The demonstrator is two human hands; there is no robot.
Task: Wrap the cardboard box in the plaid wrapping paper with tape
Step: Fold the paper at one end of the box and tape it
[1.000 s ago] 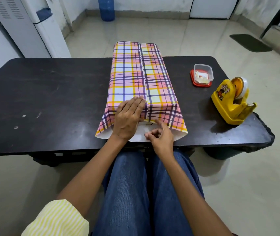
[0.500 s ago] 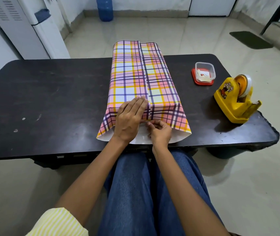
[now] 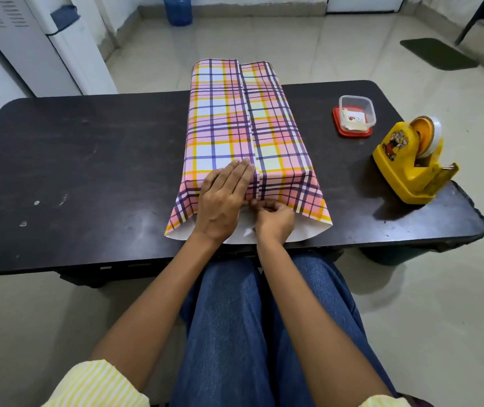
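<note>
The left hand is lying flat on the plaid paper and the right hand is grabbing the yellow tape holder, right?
Not quite. The left hand does lie flat on the plaid paper, but the right hand pinches that paper's near edge by the seam. The yellow tape holder stands untouched on the table, off to the right. The head view shows it.
</note>
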